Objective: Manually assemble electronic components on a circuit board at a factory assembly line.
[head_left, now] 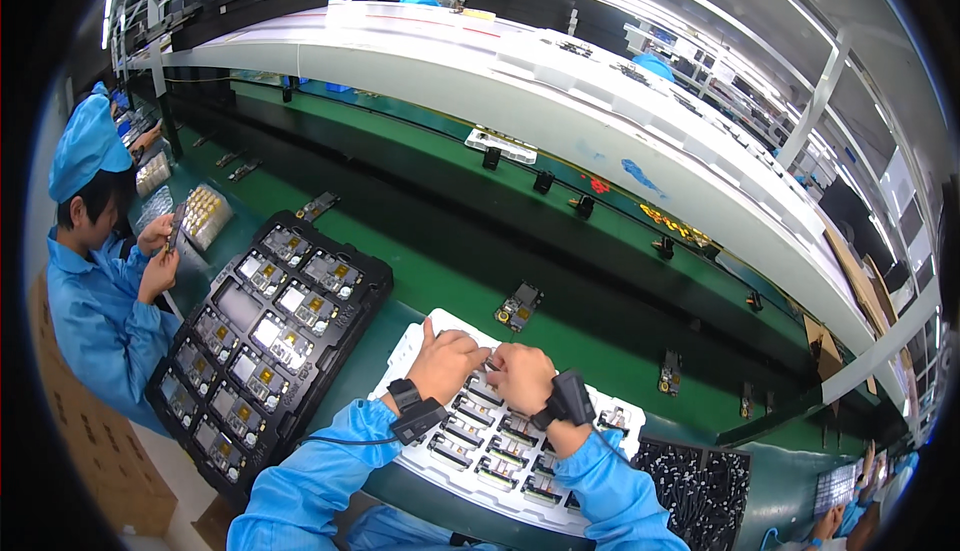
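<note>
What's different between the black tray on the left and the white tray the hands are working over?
The black tray is dark and lies to the left, with no hand on it; the white tray is pale and sits under both the left hand and right hand. The black tray shows all its pockets; the white tray is partly hidden by the hands. Both hold rows of small electronic parts in pockets.

A green workbench (pixel 440 281) carries a white parts tray (pixel 500 446), 2 black trays (pixel 265 336) (pixel 695 491), and loose circuit boards (pixel 518 306).
</note>
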A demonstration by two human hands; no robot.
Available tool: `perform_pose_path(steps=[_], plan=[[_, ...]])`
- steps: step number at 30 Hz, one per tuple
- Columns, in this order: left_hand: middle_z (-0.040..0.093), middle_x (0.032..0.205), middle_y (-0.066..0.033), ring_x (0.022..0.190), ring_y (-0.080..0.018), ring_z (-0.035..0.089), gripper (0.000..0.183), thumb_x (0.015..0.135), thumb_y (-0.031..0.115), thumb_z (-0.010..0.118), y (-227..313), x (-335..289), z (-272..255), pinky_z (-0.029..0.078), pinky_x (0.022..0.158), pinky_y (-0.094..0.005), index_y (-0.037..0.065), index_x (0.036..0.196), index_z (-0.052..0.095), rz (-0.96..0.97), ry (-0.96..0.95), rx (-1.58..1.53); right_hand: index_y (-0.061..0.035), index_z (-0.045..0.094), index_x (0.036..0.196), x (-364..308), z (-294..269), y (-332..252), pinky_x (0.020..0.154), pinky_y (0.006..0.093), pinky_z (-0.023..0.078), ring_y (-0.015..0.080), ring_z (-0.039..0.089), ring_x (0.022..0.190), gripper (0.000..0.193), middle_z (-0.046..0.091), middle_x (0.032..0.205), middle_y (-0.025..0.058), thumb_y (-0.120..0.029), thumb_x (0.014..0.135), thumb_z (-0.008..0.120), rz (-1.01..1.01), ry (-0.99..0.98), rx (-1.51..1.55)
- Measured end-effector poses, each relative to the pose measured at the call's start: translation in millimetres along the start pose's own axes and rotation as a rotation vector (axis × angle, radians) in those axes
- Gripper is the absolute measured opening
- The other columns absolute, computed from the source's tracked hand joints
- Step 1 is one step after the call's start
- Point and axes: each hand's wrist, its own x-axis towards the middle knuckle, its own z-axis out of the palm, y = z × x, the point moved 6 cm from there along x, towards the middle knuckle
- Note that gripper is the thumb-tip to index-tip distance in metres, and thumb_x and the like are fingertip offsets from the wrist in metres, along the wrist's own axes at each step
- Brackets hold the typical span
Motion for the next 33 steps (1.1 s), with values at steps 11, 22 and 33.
perform_pose_path(steps=[11, 22, 33], plan=[[0.065, 0.101, 0.0009, 0.112, -0.0227, 0.065, 0.022, 0.091, 0.019, 0.071, -4, 1, -5, 0.031, 0.113, -0.0792, 0.018, 0.112, 0.077, 0.014, 0.008, -0.055, -0.0062, 0.078, 0.092, 9, 7, 2, 0.065, 0.0331, 0.055, 0.0168, 0.07, 0.069, 0.023, 0.075, 0.079, 0.008, -0.016, 0.076, 0.091, 0.074, -0.033, 0.135], [0.064, 0.097, -0.0017, 0.104, -0.025, 0.066, 0.024, 0.087, 0.018, 0.074, 4, 3, -1, 0.037, 0.108, -0.0772, 0.016, 0.111, 0.078, 0.042, 0.073, -0.05, -0.004, 0.074, 0.089, -12, -16, 15, 0.065, 0.0313, 0.055, 0.0164, 0.069, 0.064, 0.021, 0.072, 0.073, 0.0054, -0.016, 0.08, 0.09, 0.184, -0.131, 0.403], [0.057, 0.102, -0.0069, 0.11, -0.0309, 0.059, 0.014, 0.086, 0.013, 0.078, 16, 3, -20, 0.027, 0.116, -0.075, 0.014, 0.099, 0.081, -0.015, 0.037, -0.138, -0.0016, 0.074, 0.089, -291, -190, 179, 0.07, 0.0367, 0.059, 0.0279, 0.076, 0.076, 0.046, 0.076, 0.082, 0.0134, -0.03, 0.064, 0.101, 0.846, 0.24, -0.134]])
